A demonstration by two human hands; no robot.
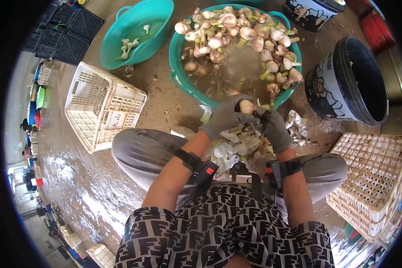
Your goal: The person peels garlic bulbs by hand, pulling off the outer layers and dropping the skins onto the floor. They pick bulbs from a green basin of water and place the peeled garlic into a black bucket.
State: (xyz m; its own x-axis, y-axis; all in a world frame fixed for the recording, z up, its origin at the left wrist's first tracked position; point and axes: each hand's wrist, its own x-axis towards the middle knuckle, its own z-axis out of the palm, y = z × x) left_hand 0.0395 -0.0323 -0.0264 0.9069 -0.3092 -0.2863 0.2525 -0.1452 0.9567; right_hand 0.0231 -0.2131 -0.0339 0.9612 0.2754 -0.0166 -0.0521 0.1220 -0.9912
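White crate (115, 120): at nine o'clock from the bulb in hand, tipped open toward the left and well apart from the hands.
Small teal tub (157, 43): ten o'clock, holding a few pale bulbs.
Left hand (229, 117): gloved, fingers closed on the bulb; a snug but gentle grip should keep it from twisting without bruising it.
Large teal basin (195, 93): twelve o'clock, heaped with bulbs above murky water; its near rim is just beyond the hands.
Loose skins (236, 147): six o'clock, between the knees; working right above them would let scraps drop there, not in the water.
Bulb (246, 106): between the hands, top of it exposed; turning it little by little should keep the worked side in sight.
Right hand (277, 130): gloved, fingers curled beside the bulb; I cannot tell whether they grip anything. Short strokes clear of the left thumb seem safest.
Black bucket (329, 85): between two and three o'clock.
Soiled crate (366, 169): four o'clock.
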